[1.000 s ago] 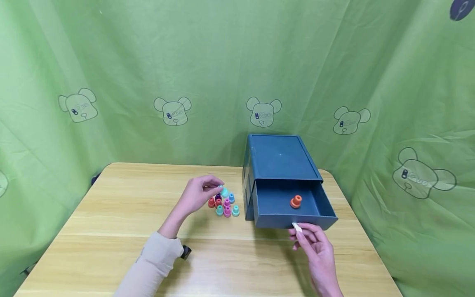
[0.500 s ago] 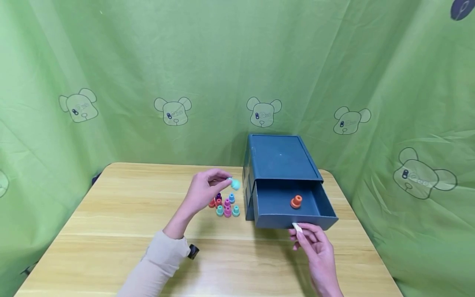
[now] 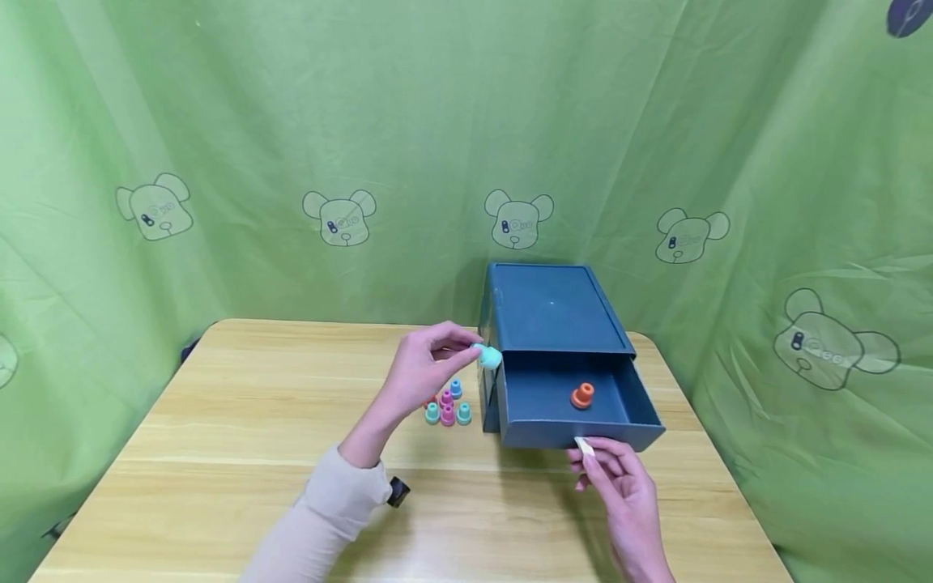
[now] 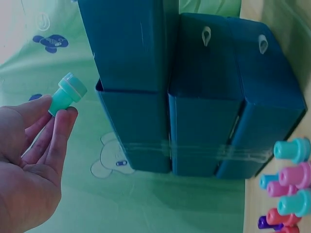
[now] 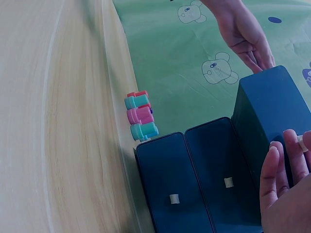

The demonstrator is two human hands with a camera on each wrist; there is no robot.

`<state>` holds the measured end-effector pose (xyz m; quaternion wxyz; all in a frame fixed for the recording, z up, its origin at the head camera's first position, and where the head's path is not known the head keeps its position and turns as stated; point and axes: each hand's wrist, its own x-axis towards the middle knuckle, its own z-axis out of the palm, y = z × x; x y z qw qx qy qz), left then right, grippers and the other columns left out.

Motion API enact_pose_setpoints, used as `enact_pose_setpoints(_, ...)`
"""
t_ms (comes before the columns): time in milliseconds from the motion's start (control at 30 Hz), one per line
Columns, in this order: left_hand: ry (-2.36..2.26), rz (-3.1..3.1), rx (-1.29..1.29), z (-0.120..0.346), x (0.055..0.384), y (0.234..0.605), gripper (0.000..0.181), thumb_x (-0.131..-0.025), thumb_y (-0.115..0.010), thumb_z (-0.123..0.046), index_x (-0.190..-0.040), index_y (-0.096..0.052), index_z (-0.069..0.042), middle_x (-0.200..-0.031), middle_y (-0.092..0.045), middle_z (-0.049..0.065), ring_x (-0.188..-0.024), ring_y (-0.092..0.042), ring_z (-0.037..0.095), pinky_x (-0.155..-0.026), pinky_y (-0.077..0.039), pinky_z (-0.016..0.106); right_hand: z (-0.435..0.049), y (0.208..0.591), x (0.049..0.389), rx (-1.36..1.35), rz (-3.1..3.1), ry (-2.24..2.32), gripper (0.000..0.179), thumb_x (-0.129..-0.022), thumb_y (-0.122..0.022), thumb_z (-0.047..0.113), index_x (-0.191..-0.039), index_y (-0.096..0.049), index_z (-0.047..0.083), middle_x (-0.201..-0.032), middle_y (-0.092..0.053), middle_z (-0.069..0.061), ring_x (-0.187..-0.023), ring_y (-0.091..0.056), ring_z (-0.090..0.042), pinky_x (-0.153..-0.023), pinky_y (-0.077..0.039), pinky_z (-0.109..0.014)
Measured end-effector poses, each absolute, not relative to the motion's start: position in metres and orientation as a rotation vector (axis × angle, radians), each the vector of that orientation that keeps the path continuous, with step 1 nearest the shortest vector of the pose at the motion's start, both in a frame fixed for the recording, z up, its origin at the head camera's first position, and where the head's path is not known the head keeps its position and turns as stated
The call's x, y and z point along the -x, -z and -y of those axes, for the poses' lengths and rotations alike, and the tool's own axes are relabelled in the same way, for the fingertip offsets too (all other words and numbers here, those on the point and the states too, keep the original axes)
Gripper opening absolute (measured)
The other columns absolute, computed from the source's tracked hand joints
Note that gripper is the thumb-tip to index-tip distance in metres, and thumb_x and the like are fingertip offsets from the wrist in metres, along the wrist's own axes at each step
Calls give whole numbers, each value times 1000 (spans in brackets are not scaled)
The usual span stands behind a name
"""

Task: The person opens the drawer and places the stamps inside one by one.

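Observation:
My left hand (image 3: 430, 364) pinches a small turquoise toy stamp (image 4: 68, 92) by its narrow end, between thumb and fingertips. The stamp is up in the air at the left edge of a pulled-out blue drawer (image 3: 539, 435). Inside that drawer stands one orange stamp (image 3: 582, 396). At the drawer's front, my right hand (image 3: 623, 490) pinches the white pull tab (image 3: 584, 446) with thumb and fingers. A cluster of stamps (image 3: 447, 414) in turquoise, pink, blue and red stands on the table beneath my left hand, which partly hides it in the head view.
The blue drawer cabinet (image 3: 550, 308) stands at the back right of the wooden table (image 3: 219, 421). Two lower drawers, the middle one (image 5: 218, 170) and the bottom one (image 5: 165, 179), are closed and bear white tabs. A green curtain (image 3: 408, 121) hangs behind and beside the table.
My left hand has lifted the turquoise stamp from the cluster and carried it right, to the drawer's left edge. The right hand and the drawer have stayed in place.

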<state>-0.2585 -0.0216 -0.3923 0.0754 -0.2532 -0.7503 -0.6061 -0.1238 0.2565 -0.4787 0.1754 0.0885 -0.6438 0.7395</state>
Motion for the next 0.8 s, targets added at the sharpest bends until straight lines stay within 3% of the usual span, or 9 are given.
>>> enact_pose_setpoints(300,1832,2243,856,-3,254,387,13,-94,-78,-18,-107,-78,-14,-103,-78,2,-88,-75,15,-80,-63,27,-257,479,123,-263,1818,-2100,21,-102,-51,-13,-122,-55,-15,-103,-78,-11,-86,-73,-15,-65,-59,-26)
enact_pose_setpoints(800,1621,2287,1076,-45,252,383,13,-94,-78,-18,-105,-77,-10,-100,-78,2,-85,-71,2,-80,-60,18,-256,475,123,-171,1867,-2082,19,-103,-53,-8,-121,-56,-13,-102,-78,-9,-85,-73,-14,-65,-60,-27)
